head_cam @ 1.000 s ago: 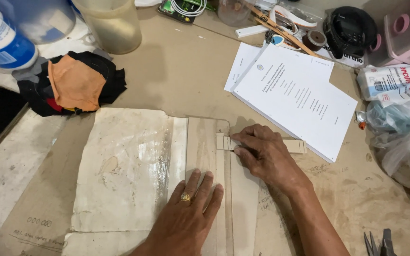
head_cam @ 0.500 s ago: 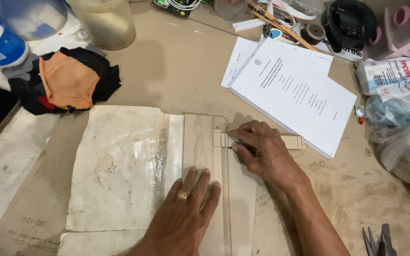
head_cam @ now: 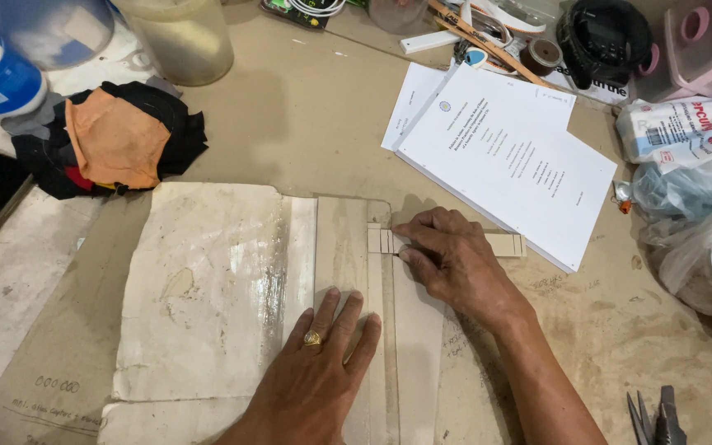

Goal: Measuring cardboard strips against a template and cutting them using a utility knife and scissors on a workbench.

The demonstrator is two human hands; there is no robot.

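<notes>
Head view: the left hand (head_cam: 311, 383) lies flat, fingers spread and released, pressing a long pale board (head_cam: 348, 272) on a stained sheet (head_cam: 208, 288). The right hand (head_cam: 455, 264) pinches a narrow cardboard strip (head_cam: 506, 245) lying crosswise at the board's edge, beside a printed paper stack (head_cam: 508, 161).

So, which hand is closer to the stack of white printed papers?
The right hand. It rests on the small wooden strip, just below the paper stack. The left hand lies flat on the long board, farther down and left.
</notes>
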